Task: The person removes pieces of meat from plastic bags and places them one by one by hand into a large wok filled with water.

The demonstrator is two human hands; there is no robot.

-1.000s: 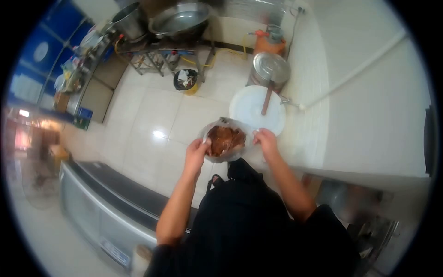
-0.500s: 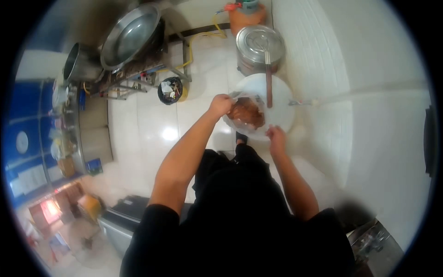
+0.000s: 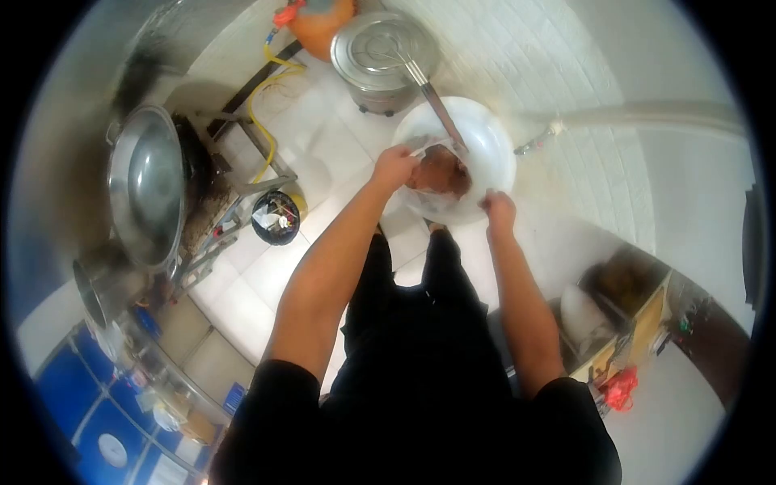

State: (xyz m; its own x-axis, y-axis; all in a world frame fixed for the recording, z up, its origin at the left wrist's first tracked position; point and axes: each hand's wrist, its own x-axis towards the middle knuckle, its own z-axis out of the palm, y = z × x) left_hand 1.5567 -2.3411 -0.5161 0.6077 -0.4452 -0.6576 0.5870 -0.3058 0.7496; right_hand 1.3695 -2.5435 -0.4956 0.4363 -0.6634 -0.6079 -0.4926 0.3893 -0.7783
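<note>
My left hand [image 3: 394, 167] is closed on the gathered edge of a clear plastic bag [image 3: 422, 145]. A reddish-brown mass [image 3: 443, 171] lies in the bag, over the left side of a wide white basin [image 3: 491, 137]. My right hand [image 3: 499, 210] is at the basin's near right rim with its fingers pinched together; what they grip, if anything, I cannot make out. A whisk with a brown handle [image 3: 441, 113] reaches from a lidded metal pot [image 3: 384, 52] into the basin.
Left of me, a big metal wok [image 3: 145, 187] rests on a stand, with a yellow hose [image 3: 257, 113] beside it. A black-lined bin [image 3: 275, 218] stands on the tiled floor. An orange gas cylinder [image 3: 322, 28] is at the back. Shelving with a red bag [image 3: 620, 390] is at right.
My view has turned, so the wok and bin appear lower and further left. The right hand has shifted slightly rightward along the basin's rim. My left hand still grips the bag.
</note>
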